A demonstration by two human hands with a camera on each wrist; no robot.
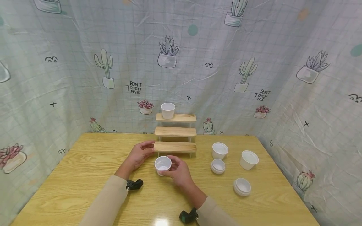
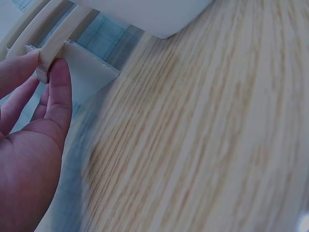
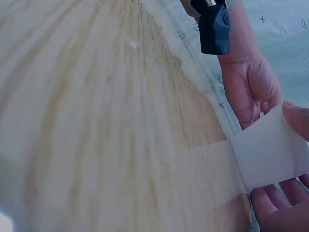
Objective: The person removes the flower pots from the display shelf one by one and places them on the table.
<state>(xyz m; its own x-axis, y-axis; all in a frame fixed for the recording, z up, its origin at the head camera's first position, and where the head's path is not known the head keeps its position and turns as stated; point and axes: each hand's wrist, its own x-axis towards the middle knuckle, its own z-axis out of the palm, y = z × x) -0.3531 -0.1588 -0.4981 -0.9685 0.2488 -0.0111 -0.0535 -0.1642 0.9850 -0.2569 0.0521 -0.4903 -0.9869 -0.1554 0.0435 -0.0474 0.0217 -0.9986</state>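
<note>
My right hand [image 1: 181,172] grips a small white cup [image 1: 163,164] from its right side, thumb on the near face and fingers round the back. The cup is upright, its mouth facing up, its base right at the tabletop in the right wrist view. My left hand [image 1: 140,153] pinches the left end of the lowest step of a three-step wooden shelf [image 1: 175,147]. In the left wrist view, thumb and fingertips lie on both faces of that step [image 2: 48,53]. Another white cup [image 1: 168,110] stands on the left part of the top step.
Right of the shelf, two taller white cups [image 1: 220,150] [image 1: 249,159] and two low white containers [image 1: 218,166] [image 1: 242,187] stand on the wooden table [image 1: 70,188]. A cactus-print curtain [image 1: 183,75] hangs behind and at both sides.
</note>
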